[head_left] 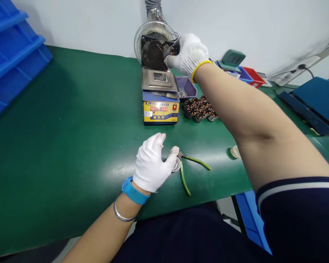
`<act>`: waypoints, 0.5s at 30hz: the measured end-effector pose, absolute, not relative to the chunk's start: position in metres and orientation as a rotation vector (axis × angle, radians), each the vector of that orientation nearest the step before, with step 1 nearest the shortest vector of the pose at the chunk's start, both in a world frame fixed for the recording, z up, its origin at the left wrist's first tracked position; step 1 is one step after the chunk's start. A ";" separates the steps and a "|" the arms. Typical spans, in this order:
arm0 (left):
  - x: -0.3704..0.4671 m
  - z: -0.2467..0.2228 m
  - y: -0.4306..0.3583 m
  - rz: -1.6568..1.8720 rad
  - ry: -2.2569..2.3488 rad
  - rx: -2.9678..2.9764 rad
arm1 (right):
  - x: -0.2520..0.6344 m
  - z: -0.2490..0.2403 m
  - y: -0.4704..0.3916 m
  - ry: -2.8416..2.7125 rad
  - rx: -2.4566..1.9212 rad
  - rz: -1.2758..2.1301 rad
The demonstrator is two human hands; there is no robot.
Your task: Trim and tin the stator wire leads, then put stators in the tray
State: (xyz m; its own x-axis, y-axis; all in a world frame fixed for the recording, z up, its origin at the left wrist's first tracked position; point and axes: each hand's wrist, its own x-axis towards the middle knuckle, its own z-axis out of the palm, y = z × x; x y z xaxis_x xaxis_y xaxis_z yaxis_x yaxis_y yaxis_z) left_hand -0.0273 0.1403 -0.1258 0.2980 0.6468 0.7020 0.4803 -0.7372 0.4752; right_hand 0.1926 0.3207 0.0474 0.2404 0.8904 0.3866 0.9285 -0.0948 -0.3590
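My right hand (190, 54), in a white glove with a yellow cuff, grips a dark cylindrical part (173, 50) in front of the round fan grille (155, 54). Below it is the solder pot (160, 104), with a metal top and red digits on its yellow front. My left hand (155, 162), gloved in white, is over the green table, thumb and fingers apart with nothing between them. Its thumb is beside a small clear round dish (176, 165) and the head of green-handled pliers (197, 161), which lie open on the table.
Several dark cylindrical parts (199, 109) stand right of the solder pot, below a purple bin (186, 87). Blue crates (13, 47) are stacked at the left. A tape roll (235, 152) lies near my right arm; a blue device (315, 102) is farther right.
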 end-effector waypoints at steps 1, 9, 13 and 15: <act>-0.027 -0.126 0.140 1.418 1.048 2.388 | 0.189 0.045 0.320 -1.637 -2.022 -0.150; -0.027 -0.129 0.141 1.389 1.045 2.396 | 0.176 0.020 0.322 -1.663 -2.073 -0.168; -0.027 -0.130 0.142 1.371 1.061 2.389 | 0.182 0.034 0.305 -1.543 -1.932 -0.043; -0.028 -0.130 0.143 1.378 1.060 2.392 | 0.187 0.040 0.286 -1.457 -1.824 0.120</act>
State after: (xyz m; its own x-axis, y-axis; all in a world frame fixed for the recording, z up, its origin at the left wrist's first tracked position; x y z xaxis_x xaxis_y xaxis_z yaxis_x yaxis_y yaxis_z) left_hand -0.0277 0.1426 -0.1299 0.3146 0.6605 0.6817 0.4895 -0.7282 0.4797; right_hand 0.1867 0.2861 0.0401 0.3375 0.8609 0.3807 0.7868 -0.0360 -0.6161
